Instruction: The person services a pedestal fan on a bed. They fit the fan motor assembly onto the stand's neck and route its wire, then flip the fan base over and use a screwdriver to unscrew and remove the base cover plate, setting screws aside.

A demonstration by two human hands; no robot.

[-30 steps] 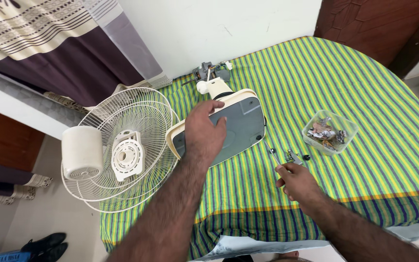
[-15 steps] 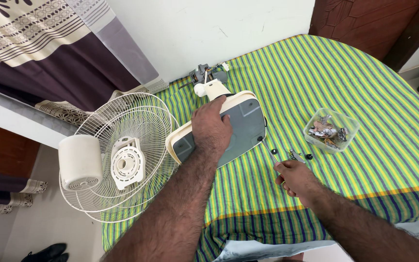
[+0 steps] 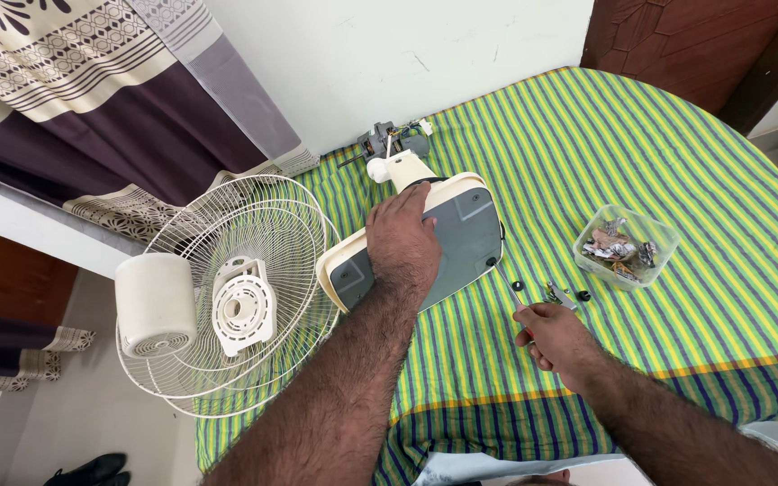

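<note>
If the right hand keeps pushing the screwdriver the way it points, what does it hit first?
The right hand aims the screwdriver up-left; its tip looks set at the fan base edge, probably a screw, held by the left hand.

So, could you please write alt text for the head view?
A left hand presses down on an upturned fan base on a striped tablecloth while the right hand works a screwdriver at it.
</note>
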